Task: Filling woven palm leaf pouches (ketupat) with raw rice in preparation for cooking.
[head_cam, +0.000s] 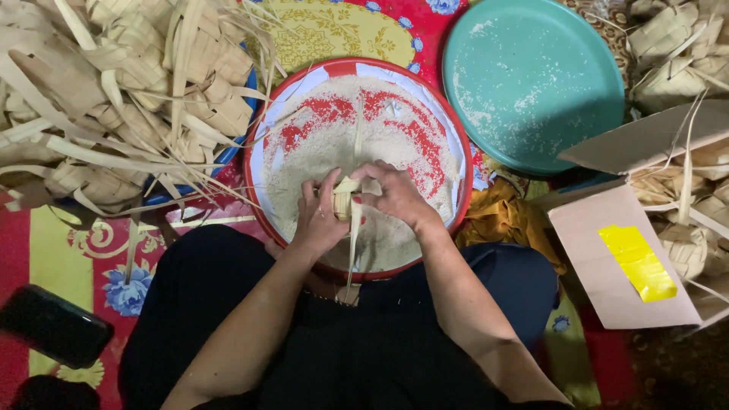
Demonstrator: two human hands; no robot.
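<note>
Hands meet over a round red-rimmed tray (258, 163) spread with pale uncooked rice: the left hand (319, 216) cups a small woven palm-leaf pouch (346, 199) from the side, fingers pressed around it, while the right hand (395, 193) pinches the pouch's top edge, fingertips closed on the leaf. The pouch sits just above the rice, near the tray's middle, with one long loose leaf strip (353, 243) hanging down toward the person's dark-clothed lap.

Judging from this, rice could spill off the near rim if the pouch tips in the grip, and the trailing strip could snag or tear if it is pulled too sharply — the weave may then loosen.

To the left, a heap of empty woven palm-leaf casings (129, 91) overflows a blue-rimmed basin and touches the tray's edge. A round teal plastic lid (531, 80), dusted with grains, lies upper right. Beside it stands an open brown cardboard box (607, 235) holding more woven pouches — one flap carries a bright yellow rectangular strip of tape (638, 262), slanted across it. A black phone (53, 325) lies on the red floral mat, lower left
</note>
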